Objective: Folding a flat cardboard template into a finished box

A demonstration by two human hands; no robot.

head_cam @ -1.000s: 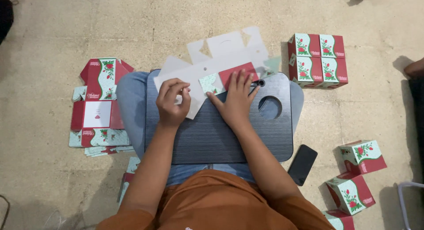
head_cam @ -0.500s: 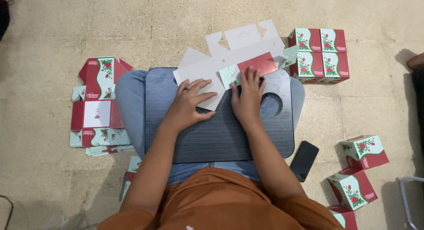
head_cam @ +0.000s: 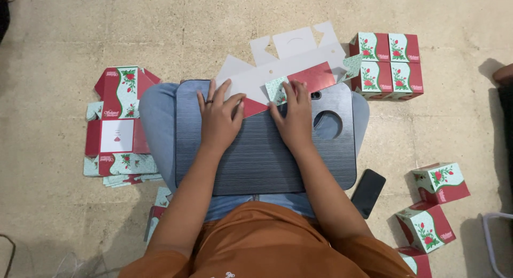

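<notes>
Head view is showing a flat unfolded carton blank [head_cam: 291, 69] lying across the far edge of a dark lap desk [head_cam: 262, 155]. Both hands are pressing it down, fingers spread, grasping nothing: left hand [head_cam: 218, 118], right hand [head_cam: 293, 115]. Flat blanks [head_cam: 117, 123] are lying stacked on the floor at left; assembled boxes [head_cam: 387, 64] are standing at right.

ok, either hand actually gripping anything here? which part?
No grip. Both the left hand and right hand press flat on the unfolded carton blank, along its near edge, against the lap tray.
</notes>
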